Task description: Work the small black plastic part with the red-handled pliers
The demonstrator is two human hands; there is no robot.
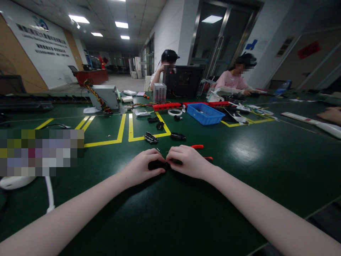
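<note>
My left hand (pixel 146 165) is closed around a small black part (pixel 157 165), whose exact kind I cannot make out. Close against it, my right hand (pixel 185 160) pinches at the part's right end; whatever lies between those fingertips is too small to name. Both hands rest low over the green tabletop (pixel 170 213). Red-orange handles (pixel 197 146) of a hand tool stick out from behind my right hand, which hides the rest of it. Just beyond my fingers lie a black cylindrical piece (pixel 178 136) and a black piece with silver edges (pixel 151 138).
A blue bin (pixel 205 114) stands beyond my right hand, near a white tape ring (pixel 175 112). Further back are a metal power supply box (pixel 104 97) with wires and a black computer case (pixel 183 81). Two people sit across the table; another person's hand (pixel 330 114) shows at right.
</note>
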